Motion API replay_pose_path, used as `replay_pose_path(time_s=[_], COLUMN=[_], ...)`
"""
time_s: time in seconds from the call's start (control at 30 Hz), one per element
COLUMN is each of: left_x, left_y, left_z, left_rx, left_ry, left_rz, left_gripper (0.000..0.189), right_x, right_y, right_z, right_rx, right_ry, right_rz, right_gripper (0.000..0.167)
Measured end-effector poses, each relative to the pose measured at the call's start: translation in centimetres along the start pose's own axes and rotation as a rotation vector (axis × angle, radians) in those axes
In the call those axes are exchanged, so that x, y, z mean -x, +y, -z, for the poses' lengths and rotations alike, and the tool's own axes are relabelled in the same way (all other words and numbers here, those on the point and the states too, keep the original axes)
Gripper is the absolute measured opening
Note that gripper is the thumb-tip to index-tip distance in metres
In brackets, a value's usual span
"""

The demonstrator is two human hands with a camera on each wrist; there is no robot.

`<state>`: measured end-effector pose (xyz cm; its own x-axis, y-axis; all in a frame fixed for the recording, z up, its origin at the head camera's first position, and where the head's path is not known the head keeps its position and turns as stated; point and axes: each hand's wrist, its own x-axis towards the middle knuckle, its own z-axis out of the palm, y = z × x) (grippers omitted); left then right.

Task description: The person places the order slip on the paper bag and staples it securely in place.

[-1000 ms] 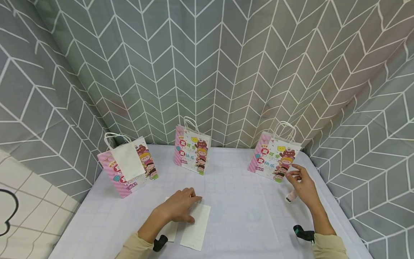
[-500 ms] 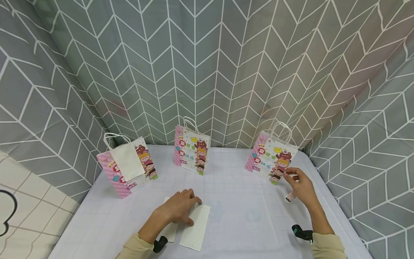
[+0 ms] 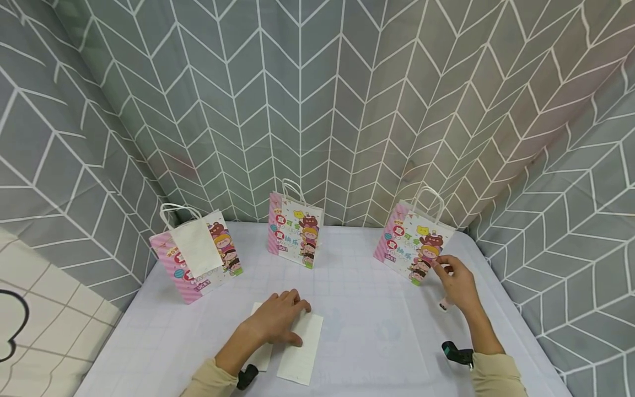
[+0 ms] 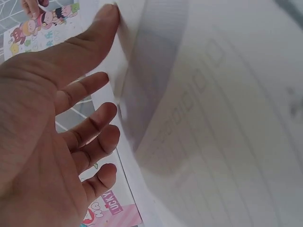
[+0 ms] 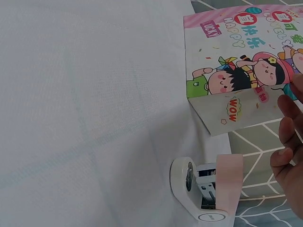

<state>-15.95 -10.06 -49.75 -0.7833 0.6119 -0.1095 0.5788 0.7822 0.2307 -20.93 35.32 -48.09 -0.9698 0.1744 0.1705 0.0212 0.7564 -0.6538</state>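
My right hand (image 3: pixel 458 284) pinches the near right edge of the right-hand paper gift bag (image 3: pixel 409 240), thumb on its cartoon front. A small pink and white stapler (image 5: pixel 208 189) lies on the table just below that hand, partly hidden by it in the head view. My left hand (image 3: pixel 279 318) rests over two white paper slips: the right slip (image 3: pixel 301 350) shows mostly, while the left slip (image 3: pixel 260 355) is largely covered. In the left wrist view the left fingers are loosely bent at the paper, holding nothing.
A second gift bag (image 3: pixel 295 231) stands at the back middle. At the left a third gift bag (image 3: pixel 173 264) leans back, with a white slip (image 3: pixel 197 248) across its front. The white-covered table (image 3: pixel 367 342) is bounded by a grey patterned curtain (image 3: pixel 327 110).
The right hand has moved left and the right-hand bag has shifted left with it, its near right corner turning toward me. The left hand has stayed in place over the slips.
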Motion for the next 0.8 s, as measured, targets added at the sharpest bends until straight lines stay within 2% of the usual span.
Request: replay_pose_path(time_s=[0.3, 0.57, 0.8], left_x=[-0.67, -0.56, -0.5], left_y=[-0.35, -0.35, -0.43], left_z=[-0.48, -0.53, -0.65], left_rx=[-0.011, 0.012, 0.021], left_ry=[0.011, 0.007, 0.007], left_rz=[0.009, 0.021, 0.018], left_gripper=[0.058, 0.059, 0.06], right_x=[0.45, 0.28, 0.32], right_y=[-0.21, 0.15, 0.14], right_z=[0.13, -0.12, -0.21], right_rx=[-0.002, -0.002, -0.04], right_ry=[-0.042, 0.008, 0.004], right_rz=[0.042, 0.127, 0.138], right_gripper=[0.039, 0.028, 0.03])
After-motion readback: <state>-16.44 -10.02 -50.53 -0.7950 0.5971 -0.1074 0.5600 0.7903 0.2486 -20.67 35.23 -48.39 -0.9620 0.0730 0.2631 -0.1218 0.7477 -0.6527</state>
